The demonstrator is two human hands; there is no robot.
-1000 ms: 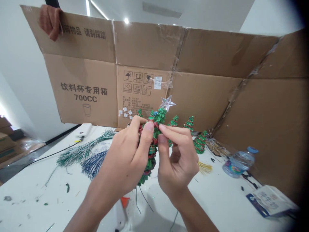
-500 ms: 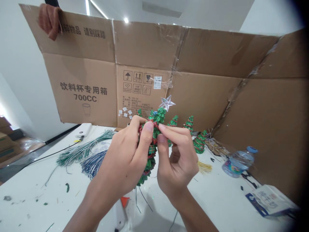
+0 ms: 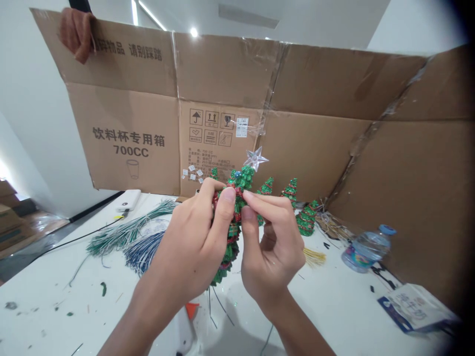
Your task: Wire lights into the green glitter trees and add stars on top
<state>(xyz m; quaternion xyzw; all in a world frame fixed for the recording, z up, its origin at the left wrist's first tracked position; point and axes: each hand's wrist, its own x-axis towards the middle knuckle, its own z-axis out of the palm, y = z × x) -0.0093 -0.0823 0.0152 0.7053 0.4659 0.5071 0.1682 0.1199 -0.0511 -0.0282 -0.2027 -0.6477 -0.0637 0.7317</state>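
Note:
My left hand (image 3: 193, 237) is closed round the upper part of a small green beaded Christmas tree (image 3: 232, 252), its thumb pressing on a red bead string (image 3: 238, 192) that winds round the tree. A clear star (image 3: 256, 158) tops the tree, which leans slightly right, and a blue bead shows just below. Against the tree's right side, my right hand (image 3: 273, 237) is closed in a pinch, index fingertip on the red beads. Exactly what lies between its fingertips is partly hidden. Dark wire ends (image 3: 222, 301) hang under the tree.
Behind stand several similar trees (image 3: 306, 218) and a cardboard screen (image 3: 222, 69). Green wires (image 3: 129, 230) and blue wires (image 3: 143, 249) lie left. Yellow wires (image 3: 315, 257), a water bottle (image 3: 367, 248) and a milk packet (image 3: 415, 306) are right. A white tool with an orange tip (image 3: 192, 310) lies in front.
Almost nothing differs. The tree's top and star have tilted very slightly left and down, while both hands keep the same hold.

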